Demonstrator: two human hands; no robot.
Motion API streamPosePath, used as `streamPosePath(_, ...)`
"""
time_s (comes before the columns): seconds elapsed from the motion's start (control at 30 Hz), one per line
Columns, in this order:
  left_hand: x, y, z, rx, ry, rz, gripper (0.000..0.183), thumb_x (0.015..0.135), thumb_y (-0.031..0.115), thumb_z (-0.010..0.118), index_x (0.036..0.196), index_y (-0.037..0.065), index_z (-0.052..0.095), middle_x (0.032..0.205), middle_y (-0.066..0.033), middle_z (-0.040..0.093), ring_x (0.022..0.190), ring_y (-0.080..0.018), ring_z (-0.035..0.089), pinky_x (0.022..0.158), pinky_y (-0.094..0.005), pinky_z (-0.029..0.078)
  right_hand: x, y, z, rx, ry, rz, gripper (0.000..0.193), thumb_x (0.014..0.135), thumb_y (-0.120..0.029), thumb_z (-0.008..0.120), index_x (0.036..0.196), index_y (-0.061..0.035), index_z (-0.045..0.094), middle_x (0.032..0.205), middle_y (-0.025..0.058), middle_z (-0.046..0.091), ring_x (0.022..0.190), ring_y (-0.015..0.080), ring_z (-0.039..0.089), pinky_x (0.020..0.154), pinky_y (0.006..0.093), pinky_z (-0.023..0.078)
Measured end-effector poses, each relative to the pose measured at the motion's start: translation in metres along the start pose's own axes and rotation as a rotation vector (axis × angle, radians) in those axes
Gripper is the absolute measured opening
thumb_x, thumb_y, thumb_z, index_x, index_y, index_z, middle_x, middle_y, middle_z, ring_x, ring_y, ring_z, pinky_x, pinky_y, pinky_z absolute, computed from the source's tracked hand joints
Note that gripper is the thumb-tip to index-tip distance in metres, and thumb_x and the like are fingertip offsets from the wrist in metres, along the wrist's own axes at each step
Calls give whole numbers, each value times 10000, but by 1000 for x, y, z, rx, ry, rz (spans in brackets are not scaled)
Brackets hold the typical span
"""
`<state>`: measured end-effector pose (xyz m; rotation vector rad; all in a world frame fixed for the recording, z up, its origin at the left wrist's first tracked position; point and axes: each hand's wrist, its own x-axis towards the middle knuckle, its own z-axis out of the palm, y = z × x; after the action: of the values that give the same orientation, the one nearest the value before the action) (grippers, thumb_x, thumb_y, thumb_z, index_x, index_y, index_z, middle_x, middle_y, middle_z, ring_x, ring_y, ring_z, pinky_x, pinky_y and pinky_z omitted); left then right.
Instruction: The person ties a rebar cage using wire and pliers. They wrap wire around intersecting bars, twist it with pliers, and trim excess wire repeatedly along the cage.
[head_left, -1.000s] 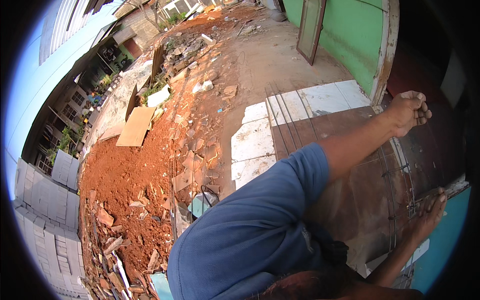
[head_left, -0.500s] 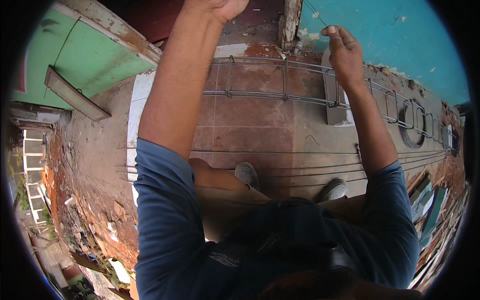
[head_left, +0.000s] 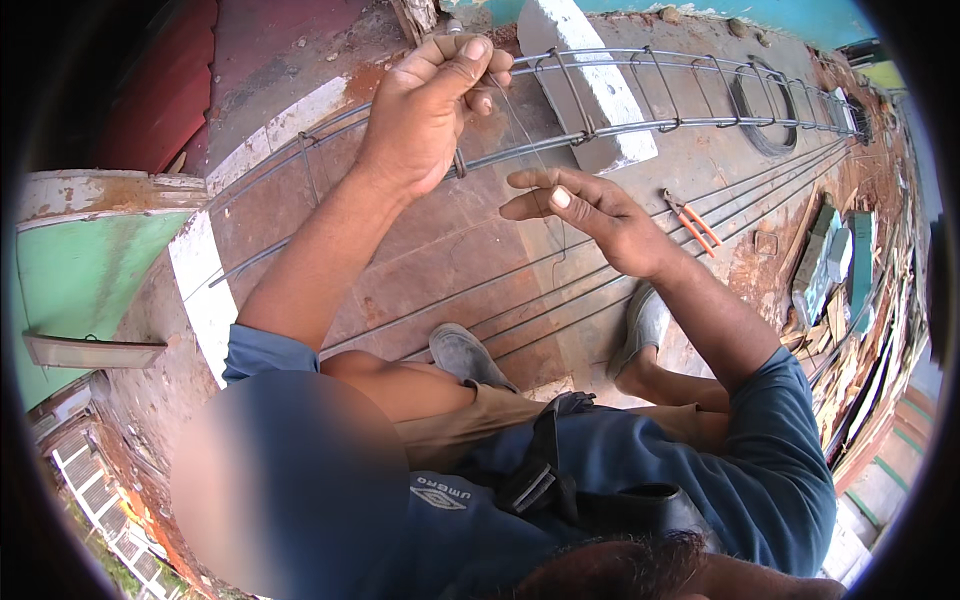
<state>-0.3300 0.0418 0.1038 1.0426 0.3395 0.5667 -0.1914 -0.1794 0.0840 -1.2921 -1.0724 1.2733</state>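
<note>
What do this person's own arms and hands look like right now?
Short dark blue sleeves leave the forearms bare, with no wristwear visible. The left hand and right hand are both ungloved.

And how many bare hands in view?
2: the left hand, over the rebar cage, thin wire at its fingertips; the right hand, lower and further right, the wire passing its fingers. No others show.

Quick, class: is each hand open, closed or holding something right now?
Left hand: closed, pinching a thin wire.
Right hand: beside the thin wire; whether it grips it cannot be told.
</note>
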Motion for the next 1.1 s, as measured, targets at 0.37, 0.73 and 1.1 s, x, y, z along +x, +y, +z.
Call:
streamPosePath(0.37, -36, -20, -38, 11, 207, -59, 208, 1131, 202, 637, 1227, 20, 662, 1159, -119, 743, 1064, -203, 704, 932, -345, 583, 22, 31, 59, 308, 266, 135, 299, 1142, -235, 616, 1308, -34, 763, 724, -55, 547, 612, 42, 442, 553, 240, 373)
streamPosePath(0.73, -37, -4, -51, 758, 358, -27, 359, 1122, 325, 643, 1261, -3, 687, 1207, -178, 758, 1128, -234, 717, 1007, -372, 559, -13, 90, 89, 149, 187, 316, 261, 1135, -245, 631, 1231, -51, 775, 706, -38, 541, 586, 48, 412, 526, 234, 348)
streamPosePath(1.1, -52, -38, -66, 973, 290, -365, 410, 1070, 367, 706, 1128, -32, 782, 988, -115, 775, 940, -194, 696, 834, -376, 547, 29, 115, 101, 452, 364, 277, 227, 1116, -219, 662, 1260, -79, 767, 737, -31, 563, 542, 52, 385, 471, 238, 286)
